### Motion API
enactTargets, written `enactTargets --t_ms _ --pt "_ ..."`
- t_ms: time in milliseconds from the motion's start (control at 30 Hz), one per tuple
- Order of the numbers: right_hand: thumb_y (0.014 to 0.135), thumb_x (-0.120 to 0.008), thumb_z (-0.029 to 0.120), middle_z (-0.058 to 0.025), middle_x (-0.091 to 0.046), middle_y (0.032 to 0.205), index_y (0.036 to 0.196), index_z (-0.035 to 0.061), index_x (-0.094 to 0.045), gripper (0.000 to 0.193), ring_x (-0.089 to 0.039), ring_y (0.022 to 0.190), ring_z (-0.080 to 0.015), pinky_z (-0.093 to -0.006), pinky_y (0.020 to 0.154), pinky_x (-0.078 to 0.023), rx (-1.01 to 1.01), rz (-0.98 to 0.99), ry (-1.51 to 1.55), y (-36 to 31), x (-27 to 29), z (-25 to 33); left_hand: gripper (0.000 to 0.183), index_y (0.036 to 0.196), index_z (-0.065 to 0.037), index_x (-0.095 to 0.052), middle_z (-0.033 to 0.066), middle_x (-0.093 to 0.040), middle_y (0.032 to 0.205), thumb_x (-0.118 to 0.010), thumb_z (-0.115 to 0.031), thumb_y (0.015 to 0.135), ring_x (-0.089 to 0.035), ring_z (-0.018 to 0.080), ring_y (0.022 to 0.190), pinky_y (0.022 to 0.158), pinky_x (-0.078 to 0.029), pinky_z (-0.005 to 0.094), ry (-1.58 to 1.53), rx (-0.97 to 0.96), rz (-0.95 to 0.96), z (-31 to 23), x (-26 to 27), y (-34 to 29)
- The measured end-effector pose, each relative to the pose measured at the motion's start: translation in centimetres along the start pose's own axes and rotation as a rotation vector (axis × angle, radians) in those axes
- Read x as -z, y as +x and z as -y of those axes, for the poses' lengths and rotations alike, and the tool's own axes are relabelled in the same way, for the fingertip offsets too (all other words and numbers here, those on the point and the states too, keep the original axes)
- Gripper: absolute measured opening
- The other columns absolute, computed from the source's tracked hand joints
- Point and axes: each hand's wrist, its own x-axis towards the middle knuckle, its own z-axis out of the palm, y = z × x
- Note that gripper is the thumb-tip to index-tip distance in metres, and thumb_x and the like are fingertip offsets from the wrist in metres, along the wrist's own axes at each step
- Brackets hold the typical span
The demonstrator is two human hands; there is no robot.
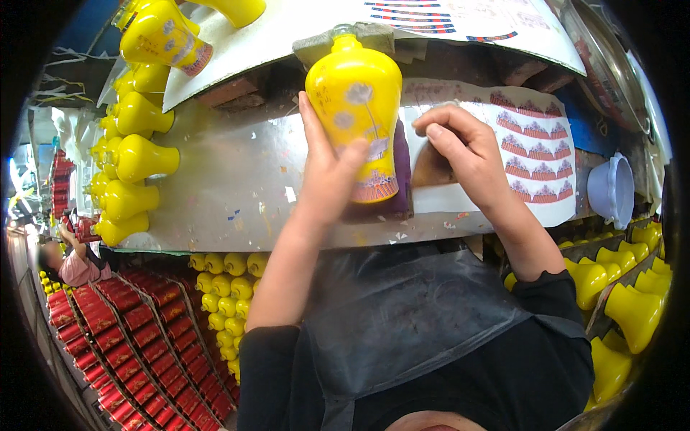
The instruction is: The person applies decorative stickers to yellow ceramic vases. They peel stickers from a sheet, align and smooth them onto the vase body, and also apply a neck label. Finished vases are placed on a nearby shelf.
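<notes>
A yellow bottle (354, 100) with a clear glass neck lies tilted on the bench, its neck toward the far side against a grey cloth-like pad (310, 49). Pale lotus pictures and a patterned border near its base decorate it. My left hand (327, 154) grips the bottle's left side, thumb across the lower front and slightly blurred. Under the bottle shows a purple cloth (402, 169). To the right, my right hand (463, 147) is curled, thumb near the forefinger; what it pinches, if anything, cannot be made out. A brown flat piece (433, 169) lies below those fingers.
A sheet of patterned border decals (535, 147) lies right of my right hand. More decals rest on a white board (467, 18) behind. Yellow bottles (147, 158) line the bench's left end. A pale bucket (611, 190) stands right; stacked red bottles (136, 345) fill the lower left.
</notes>
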Motion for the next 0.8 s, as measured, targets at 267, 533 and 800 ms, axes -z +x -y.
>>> enactTargets --t_ms 267,533,800 --pt "0.094 -0.077 0.029 -0.013 -0.062 0.125 0.155 0.0021 -0.037 0.078 -0.065 0.08 -0.0094 -0.0243 0.07 -0.054 0.022 -0.046 -0.201 2.0 -3.6 -1.3 0.103 0.167 -0.008 0.013 0.017 -0.017 0.17 -0.064 -0.016 0.099 -0.033 0.0288 0.15 0.124 -0.029 0.0415 0.189 -0.061 -0.004 -0.2 0.1 -0.2" --pt "0.089 -0.079 0.026 -0.0264 -0.058 0.14 0.162 -0.0002 -0.025 0.094 -0.07 0.096 -0.0166 -0.0292 0.082 -0.058 -0.024 0.063 0.053 2.0 -3.0 -3.7 0.102 0.164 -0.006 0.021 0.025 -0.018 0.167 -0.058 -0.013 0.1 -0.034 0.0344 0.15 0.123 -0.031 0.0422 -0.039 -0.001 -0.026 -0.4 -0.5 -0.2" --pt "0.095 -0.072 0.024 -0.0121 -0.067 0.125 0.155 0.0018 -0.041 0.071 -0.066 0.093 -0.011 -0.0283 0.084 -0.054 0.064 0.062 -0.066 3.5 -1.6 -3.4 0.113 0.164 -0.007 0.021 0.0193 -0.028 0.161 -0.069 -0.015 0.095 -0.041 0.0294 0.143 0.119 -0.036 0.0407 0.05 -0.013 -0.003 -0.4 -0.7 -0.1"
